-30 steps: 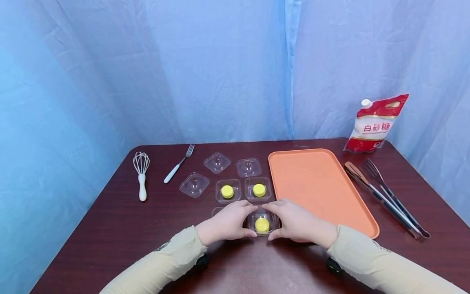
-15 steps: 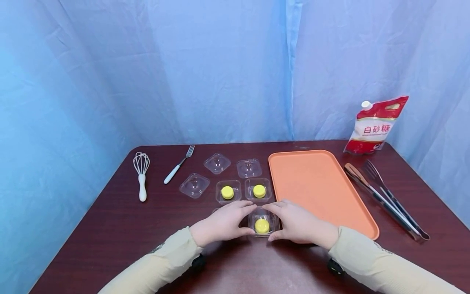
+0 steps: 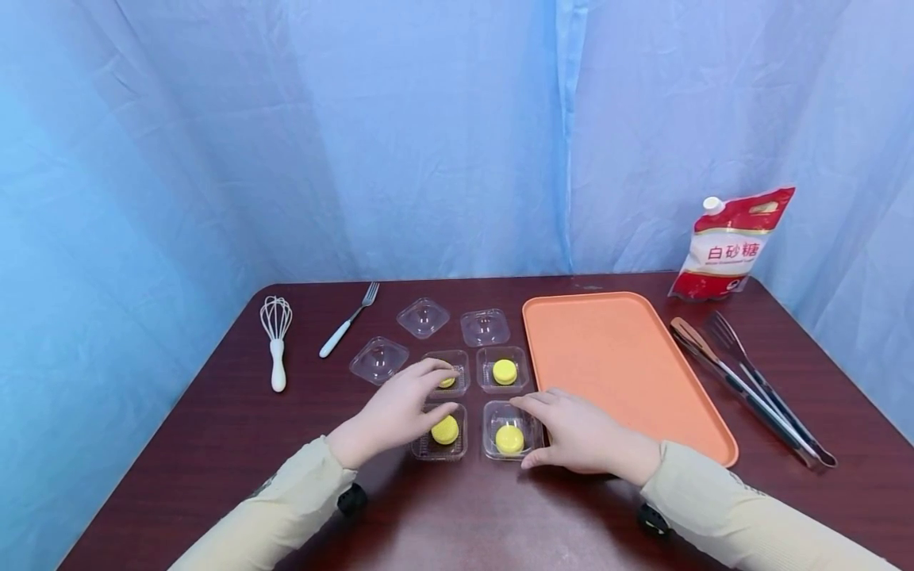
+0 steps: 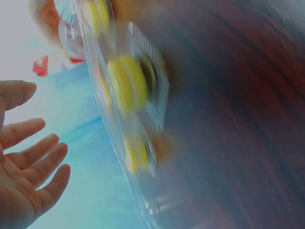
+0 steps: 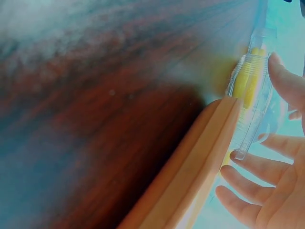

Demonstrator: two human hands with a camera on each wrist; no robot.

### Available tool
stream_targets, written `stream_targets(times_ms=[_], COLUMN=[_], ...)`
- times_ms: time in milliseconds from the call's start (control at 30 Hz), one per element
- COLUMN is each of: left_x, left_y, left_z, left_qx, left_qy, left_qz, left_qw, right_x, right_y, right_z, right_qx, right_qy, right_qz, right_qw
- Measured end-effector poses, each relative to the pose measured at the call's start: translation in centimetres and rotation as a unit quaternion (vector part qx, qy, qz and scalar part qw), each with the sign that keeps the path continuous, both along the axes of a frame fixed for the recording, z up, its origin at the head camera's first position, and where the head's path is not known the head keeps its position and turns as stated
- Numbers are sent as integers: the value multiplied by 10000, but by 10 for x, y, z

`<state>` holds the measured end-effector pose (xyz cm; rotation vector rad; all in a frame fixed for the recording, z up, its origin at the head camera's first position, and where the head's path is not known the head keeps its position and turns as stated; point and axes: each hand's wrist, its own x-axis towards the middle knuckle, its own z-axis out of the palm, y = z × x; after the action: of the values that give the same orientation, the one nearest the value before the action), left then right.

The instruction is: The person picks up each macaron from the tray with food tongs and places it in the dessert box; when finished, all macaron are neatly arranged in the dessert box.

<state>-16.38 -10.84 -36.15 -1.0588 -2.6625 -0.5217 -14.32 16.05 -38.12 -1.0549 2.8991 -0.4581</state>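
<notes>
My right hand (image 3: 581,432) spans the near-right clear plastic box (image 3: 493,454), thumb at its front edge and fingers at its back edge. A clear domed lid covers that box, with a yellow macaron (image 3: 509,439) inside. In the right wrist view, the thumb and fingertips meet the rim of the box (image 5: 244,138). Relaxed and spread, my left hand (image 3: 400,408) hovers over the near-left uncovered box (image 3: 428,454), which holds another yellow macaron (image 3: 445,430). The left wrist view shows the left hand (image 4: 28,162) apart from the boxes, holding nothing.
Behind are two uncovered boxes (image 3: 524,381) with macarons and three loose domed lids (image 3: 378,362) (image 3: 424,319) (image 3: 485,327). An orange tray (image 3: 614,357) lies right, beyond it tongs (image 3: 750,388) and a sugar pouch (image 3: 728,246). A whisk (image 3: 277,349) and fork (image 3: 350,319) lie left.
My left hand has let go of the covered near-right box and moved left and away, over the near-left box. The right hand has stayed at the covered box.
</notes>
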Motion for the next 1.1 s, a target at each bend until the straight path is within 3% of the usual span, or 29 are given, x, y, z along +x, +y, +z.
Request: stream_targets(times_ms=[467,767,1100], left_x=[-13,-22,-33], left_y=[-43,-68,-85], left_z=[-7,-16,-26], left_qx=[233,180,-7], left_qy=[-4,-514,-901], left_qz=[873,1505,1751], left_qw=[9959,9871,9804], right_x=[0,1,0], right_y=[1,2,3], right_z=[0,1,0], right_qx=[2,-6,-89], right_qy=[-62,-56,123], right_qz=[-74,-67,32], right_qw=[10000,10000,9999])
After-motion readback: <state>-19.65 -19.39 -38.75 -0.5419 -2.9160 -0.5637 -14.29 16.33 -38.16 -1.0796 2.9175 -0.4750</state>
